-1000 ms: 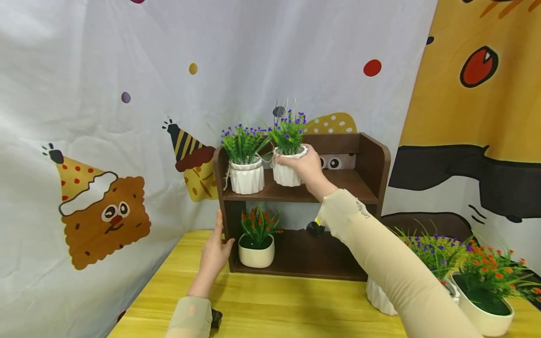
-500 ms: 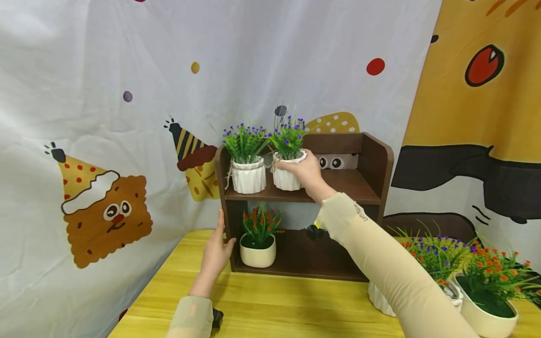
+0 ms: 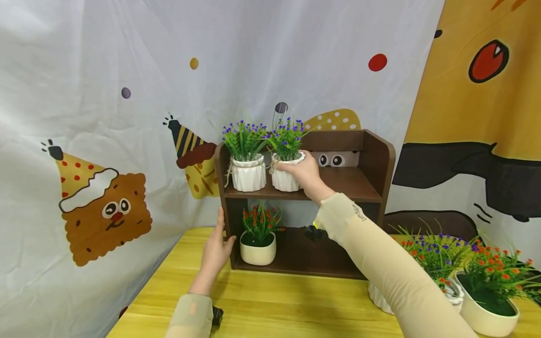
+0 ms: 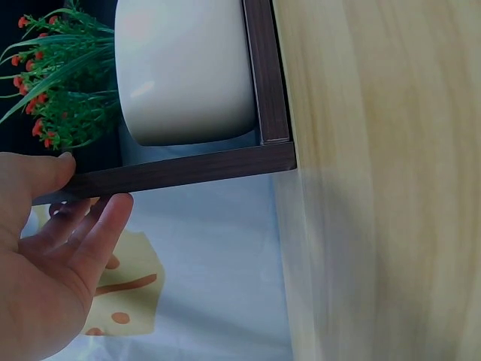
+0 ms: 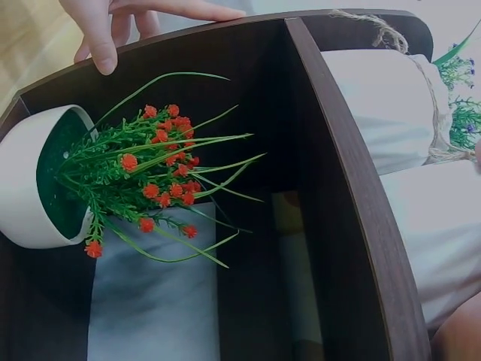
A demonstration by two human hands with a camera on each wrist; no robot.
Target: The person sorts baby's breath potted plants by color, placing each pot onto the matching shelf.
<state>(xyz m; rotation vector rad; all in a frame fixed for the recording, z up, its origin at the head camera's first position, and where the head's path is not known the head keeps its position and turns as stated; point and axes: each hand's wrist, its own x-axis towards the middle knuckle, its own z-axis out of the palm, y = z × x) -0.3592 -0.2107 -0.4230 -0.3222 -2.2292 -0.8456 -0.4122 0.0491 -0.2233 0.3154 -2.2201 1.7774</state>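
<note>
My right hand [image 3: 306, 173] grips a white ribbed pot [image 3: 284, 176] of purple flowers, thumb across its front. The pot is upright on the upper board of a dark brown two-tier shelf [image 3: 342, 183]. Close on its left stands a matching twine-tied pot [image 3: 248, 176] with purple flowers. My left hand [image 3: 216, 251] holds the shelf's left side panel; the left wrist view shows the thumb on the inner side and the fingers [image 4: 105, 233] outside. Just right of that hand, on the lower board, sits a smooth cream pot [image 3: 258, 253] with red flowers, large in the right wrist view.
On the wooden table [image 3: 287, 300] at the right, several potted plants stand together, among them a cream oval pot [image 3: 490, 310] with orange flowers; my right sleeve [image 3: 380, 263] partly covers them. A cartoon-printed cloth [image 3: 253, 56] hangs behind the shelf.
The pot in my right hand has come down to the level of its neighbour on the upper board. My left hand has stayed on the side panel. The head view has shifted slightly.
</note>
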